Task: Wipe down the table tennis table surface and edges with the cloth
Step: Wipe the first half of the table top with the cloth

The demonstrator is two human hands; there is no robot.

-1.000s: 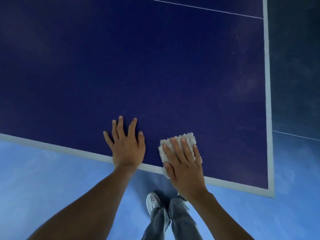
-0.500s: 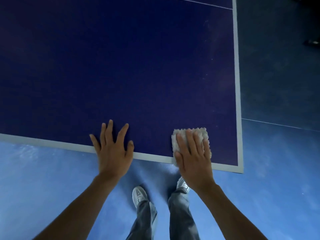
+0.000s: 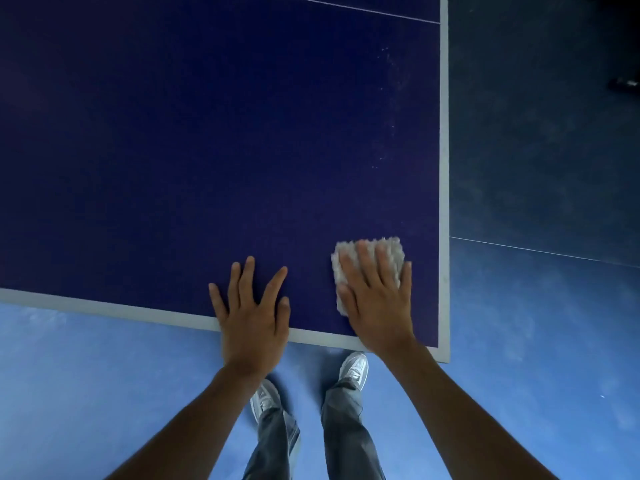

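The dark blue table tennis table (image 3: 207, 150) fills the upper left, with a white border line along its near and right edges. A folded white fluffy cloth (image 3: 391, 251) lies on the surface close to the near right corner. My right hand (image 3: 377, 299) presses flat on the cloth with straight fingers and covers most of it. To the cloth's left, my left hand (image 3: 252, 310) rests flat on the bare surface at the near edge, fingers spread.
The table's near right corner (image 3: 443, 355) lies just right of my right hand. Faint pale specks (image 3: 386, 109) mark the surface near the right edge. Blue floor (image 3: 536, 341) surrounds the table, and my legs and white shoes (image 3: 353, 368) stand below the near edge.
Both hands and the cloth have slid right along the near edge, closer to the table's right corner. My feet have stepped right too.
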